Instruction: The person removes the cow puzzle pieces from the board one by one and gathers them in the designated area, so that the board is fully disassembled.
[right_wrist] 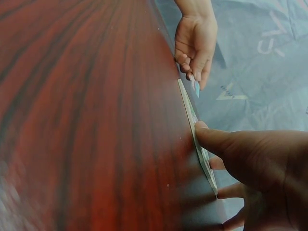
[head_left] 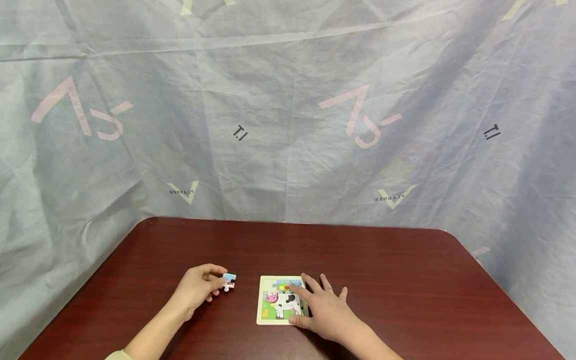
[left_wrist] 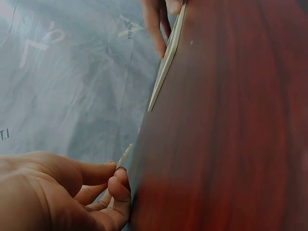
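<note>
My left hand (head_left: 194, 289) pinches a small jigsaw piece (head_left: 229, 281) between thumb and fingers, left of the puzzle tray. The piece carries a blue and white print with some red and black. It appears edge-on in the left wrist view (left_wrist: 124, 155). A square puzzle tray (head_left: 259, 302) with a pale rim lies on the table, picturing a black-and-white cow with a pink snout. Its upper left part shows a pale patch without print. Across the tray's right side rests my right hand (head_left: 330, 311), fingers spread, thumb at the lower edge, covering part of the picture.
The dark red-brown wooden table (head_left: 382, 270) has rounded far corners. Behind it and along its sides hangs a grey cloth (head_left: 288, 125) printed with letters and marks.
</note>
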Available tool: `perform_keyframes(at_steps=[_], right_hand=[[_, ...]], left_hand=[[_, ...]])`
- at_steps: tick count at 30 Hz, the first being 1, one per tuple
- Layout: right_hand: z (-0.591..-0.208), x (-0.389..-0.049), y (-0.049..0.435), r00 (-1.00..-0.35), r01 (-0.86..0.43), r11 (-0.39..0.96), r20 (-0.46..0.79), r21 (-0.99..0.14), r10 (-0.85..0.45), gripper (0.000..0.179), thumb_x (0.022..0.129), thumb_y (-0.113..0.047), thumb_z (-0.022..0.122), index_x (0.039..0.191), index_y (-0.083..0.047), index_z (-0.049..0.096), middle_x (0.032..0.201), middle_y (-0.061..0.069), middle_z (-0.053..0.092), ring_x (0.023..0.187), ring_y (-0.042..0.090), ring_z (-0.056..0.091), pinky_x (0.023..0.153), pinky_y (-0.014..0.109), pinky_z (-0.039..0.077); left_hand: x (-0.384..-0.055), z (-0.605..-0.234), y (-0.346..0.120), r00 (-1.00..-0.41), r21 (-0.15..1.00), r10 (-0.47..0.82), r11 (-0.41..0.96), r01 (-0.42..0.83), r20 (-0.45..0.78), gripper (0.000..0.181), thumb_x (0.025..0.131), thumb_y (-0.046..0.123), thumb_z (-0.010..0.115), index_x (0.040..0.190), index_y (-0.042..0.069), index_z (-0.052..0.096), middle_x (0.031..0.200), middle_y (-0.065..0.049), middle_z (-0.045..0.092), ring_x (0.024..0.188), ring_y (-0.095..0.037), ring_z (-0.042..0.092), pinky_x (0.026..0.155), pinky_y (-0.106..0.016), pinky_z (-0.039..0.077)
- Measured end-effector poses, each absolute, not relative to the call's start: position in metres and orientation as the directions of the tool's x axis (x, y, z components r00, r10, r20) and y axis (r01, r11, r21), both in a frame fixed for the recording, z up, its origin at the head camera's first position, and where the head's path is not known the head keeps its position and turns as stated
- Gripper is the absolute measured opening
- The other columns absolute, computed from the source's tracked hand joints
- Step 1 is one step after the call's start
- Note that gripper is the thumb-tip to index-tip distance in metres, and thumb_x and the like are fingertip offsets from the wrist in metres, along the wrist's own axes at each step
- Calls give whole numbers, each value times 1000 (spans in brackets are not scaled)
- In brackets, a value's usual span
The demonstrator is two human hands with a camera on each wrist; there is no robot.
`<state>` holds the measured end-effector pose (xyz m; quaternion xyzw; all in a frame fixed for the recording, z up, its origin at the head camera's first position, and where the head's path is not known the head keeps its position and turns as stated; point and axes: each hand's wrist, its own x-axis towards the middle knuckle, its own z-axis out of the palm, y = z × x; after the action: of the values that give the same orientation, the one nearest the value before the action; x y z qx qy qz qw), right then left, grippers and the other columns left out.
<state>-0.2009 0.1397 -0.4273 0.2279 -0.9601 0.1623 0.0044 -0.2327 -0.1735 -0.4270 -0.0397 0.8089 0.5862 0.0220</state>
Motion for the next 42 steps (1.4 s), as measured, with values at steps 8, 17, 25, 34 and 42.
perform_keyframes(at_steps=[8,17,25,34,42], right_hand=[[-428,-201,140,-898,-437,846,92,-307,-430,64,87,-53,75,144,-28,57,154,11,43,137,57,35,83,90,23],[-427,-201,140,-898,-436,847,86,-304,-431,65,86,-53,75,144,-29,57,154,11,43,137,57,34,83,90,23],[-427,-200,139,-900,-434,848,90,-306,-427,65,86,-53,74,144,-29,57,154,11,43,137,56,35,84,90,23],[-428,-201,139,-897,-439,848,95,-296,-431,64,87,-53,74,144,-29,57,154,11,43,137,56,35,84,89,23],[-429,-200,139,-898,-438,851,100,-289,-428,65,86,-53,75,144,-29,57,153,11,43,137,56,36,84,89,24]], left_hand=[[-233,-425,-197,-995,935,-22,341,-94,-92,26,94,2,68,119,-5,66,85,-9,64,69,-21,58,53,-27,46],[-231,-424,-219,-994,921,-28,374,-107,-105,26,93,3,69,118,-4,67,84,-7,64,69,-21,57,53,-26,47],[-231,-424,-228,-995,902,-33,421,-96,-91,26,92,2,69,117,-6,67,80,-7,63,66,-20,53,52,-27,45],[-230,-424,-229,-995,891,-45,442,-101,-91,24,91,1,69,114,-7,67,82,-7,64,68,-21,53,53,-28,45],[-229,-424,-226,-995,891,-59,443,-98,-79,27,89,-2,69,115,-8,66,81,-8,61,67,-21,53,53,-28,46]])
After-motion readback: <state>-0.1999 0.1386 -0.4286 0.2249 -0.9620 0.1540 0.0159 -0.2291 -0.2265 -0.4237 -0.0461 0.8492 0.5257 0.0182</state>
